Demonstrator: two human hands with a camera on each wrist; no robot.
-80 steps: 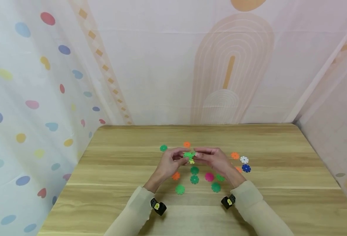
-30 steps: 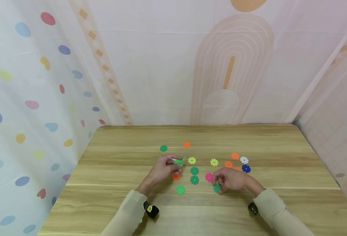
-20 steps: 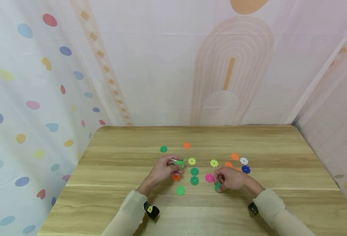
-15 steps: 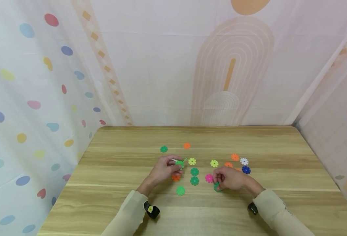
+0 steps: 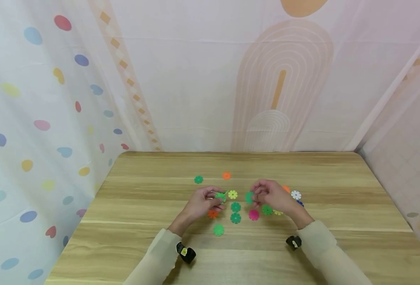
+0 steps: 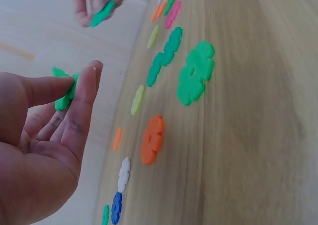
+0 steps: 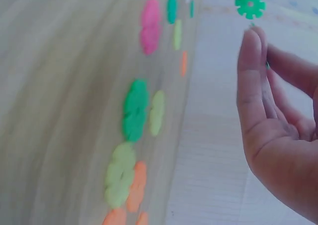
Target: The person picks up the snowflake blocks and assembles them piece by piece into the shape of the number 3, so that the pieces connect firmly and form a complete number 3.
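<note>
The head camera looks down from high up at the whole wooden table (image 5: 338,221) and both hands, while each wrist camera sits low and very close beside its own hand, looks across the tabletop, and shares the same flower pieces with the head view.

Pink disc (image 5: 254,215), wood-grain table (image 5: 338,237)

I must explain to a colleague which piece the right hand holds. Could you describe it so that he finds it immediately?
Start at the wooden table with flower-shaped discs scattered at its middle. The right hand hovers above them, pinching one green disc in its fingertips. Unlike the other loose discs, it is lifted off the wood, facing the left hand.
</note>
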